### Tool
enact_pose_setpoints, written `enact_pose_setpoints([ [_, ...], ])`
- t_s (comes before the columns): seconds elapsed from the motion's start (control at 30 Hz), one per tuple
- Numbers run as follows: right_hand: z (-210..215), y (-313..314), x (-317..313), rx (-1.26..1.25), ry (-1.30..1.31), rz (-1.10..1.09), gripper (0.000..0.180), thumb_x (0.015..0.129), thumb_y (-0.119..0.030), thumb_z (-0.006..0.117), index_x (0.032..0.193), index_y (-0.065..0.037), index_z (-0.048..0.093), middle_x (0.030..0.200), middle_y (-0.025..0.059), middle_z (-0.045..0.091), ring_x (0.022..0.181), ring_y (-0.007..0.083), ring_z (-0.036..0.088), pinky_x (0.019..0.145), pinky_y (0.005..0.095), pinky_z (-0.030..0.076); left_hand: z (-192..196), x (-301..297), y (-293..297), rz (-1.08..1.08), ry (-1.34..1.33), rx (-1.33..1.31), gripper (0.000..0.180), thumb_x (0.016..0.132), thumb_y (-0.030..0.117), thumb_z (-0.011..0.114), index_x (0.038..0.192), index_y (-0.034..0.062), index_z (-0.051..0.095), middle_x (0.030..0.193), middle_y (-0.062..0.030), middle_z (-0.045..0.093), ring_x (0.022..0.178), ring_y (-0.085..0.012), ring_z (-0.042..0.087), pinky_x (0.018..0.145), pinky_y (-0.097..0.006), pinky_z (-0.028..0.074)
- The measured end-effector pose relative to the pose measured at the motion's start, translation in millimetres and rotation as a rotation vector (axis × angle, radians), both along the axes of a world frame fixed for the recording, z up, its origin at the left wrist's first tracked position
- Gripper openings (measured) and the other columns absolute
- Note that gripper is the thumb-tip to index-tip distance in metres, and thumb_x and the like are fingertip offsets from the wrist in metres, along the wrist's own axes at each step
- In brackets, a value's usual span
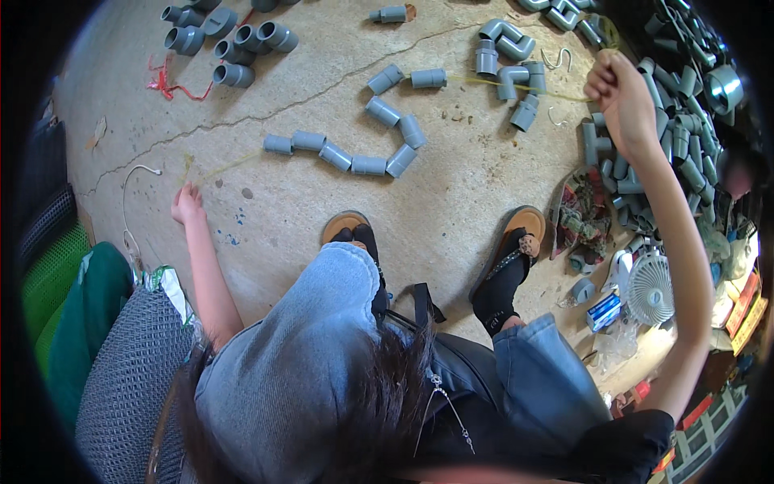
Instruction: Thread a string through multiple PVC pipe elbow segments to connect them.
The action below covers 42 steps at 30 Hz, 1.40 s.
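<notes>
Several grey plastic pipe couplings (368, 166) lie in a winding row on the concrete floor, ends nearly touching. A thin yellow string (234, 168) comes out of the left end of the row and runs to my left hand (189, 205), whose fingers are closed on it. From the coupling at the other end (428, 78), the string stretches right, passing over loose elbow fittings (511, 82). My right hand (619, 101) is raised at the upper right and grips that length in curled fingers. Inside the row the string is hidden.
More loose couplings (234, 75) stand at the upper left beside red string (164, 85). A big heap of grey fittings (689, 153) fills the right side, near a crumpled cloth (582, 214) and a small white fan (650, 289). Rolled mesh (133, 379) is at the lower left.
</notes>
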State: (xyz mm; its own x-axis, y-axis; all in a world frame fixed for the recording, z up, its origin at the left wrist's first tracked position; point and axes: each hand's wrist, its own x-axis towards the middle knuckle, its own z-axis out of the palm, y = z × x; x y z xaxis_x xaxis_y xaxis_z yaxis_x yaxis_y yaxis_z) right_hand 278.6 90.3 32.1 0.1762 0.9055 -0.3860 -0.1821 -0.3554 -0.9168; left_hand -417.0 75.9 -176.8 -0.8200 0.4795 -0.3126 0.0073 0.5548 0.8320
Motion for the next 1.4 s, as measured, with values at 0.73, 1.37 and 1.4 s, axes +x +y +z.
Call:
enact_pose_setpoints([
  [0.73, -34, -131, 1, -0.245, -0.389, 0.441, 0.025, 0.091, -0.019, 0.042, 0.081, -0.003, 0.057, 0.061, -0.0057, 0.037, 0.056, 0.0041, 0.033, 0.051, 0.0206, 0.027, 79, 272, -2, -0.643, 0.145, 0.120, 0.027, 0.082, 0.024, 0.058, 0.092, -0.0010, 0.055, 0.085, -0.0134, 0.061, 0.076, -0.0218, 0.056, 0.070, -0.034, 0.043],
  [1.37, -56, -137, 10, -0.241, -0.281, 0.268, 0.024, 0.092, -0.017, 0.041, 0.081, 0.000, 0.054, 0.060, -0.0031, 0.039, 0.058, 0.0056, 0.039, 0.055, 0.0213, 0.034, -1, 16, 1, -0.033, 0.255, -0.373, 0.031, 0.072, 0.018, 0.068, 0.095, -0.0019, 0.061, 0.085, -0.0169, 0.064, 0.071, -0.0253, 0.063, 0.070, -0.034, 0.050],
  [1.4, -61, -139, 14, -0.252, -0.291, 0.251, 0.024, 0.092, -0.017, 0.041, 0.081, 0.000, 0.054, 0.060, -0.0031, 0.039, 0.058, 0.0056, 0.039, 0.055, 0.0213, 0.034, -4, 19, 4, 0.005, 0.115, -0.074, 0.029, 0.077, 0.014, 0.061, 0.101, -0.0008, 0.053, 0.088, -0.0164, 0.063, 0.072, -0.0250, 0.062, 0.068, -0.036, 0.050],
])
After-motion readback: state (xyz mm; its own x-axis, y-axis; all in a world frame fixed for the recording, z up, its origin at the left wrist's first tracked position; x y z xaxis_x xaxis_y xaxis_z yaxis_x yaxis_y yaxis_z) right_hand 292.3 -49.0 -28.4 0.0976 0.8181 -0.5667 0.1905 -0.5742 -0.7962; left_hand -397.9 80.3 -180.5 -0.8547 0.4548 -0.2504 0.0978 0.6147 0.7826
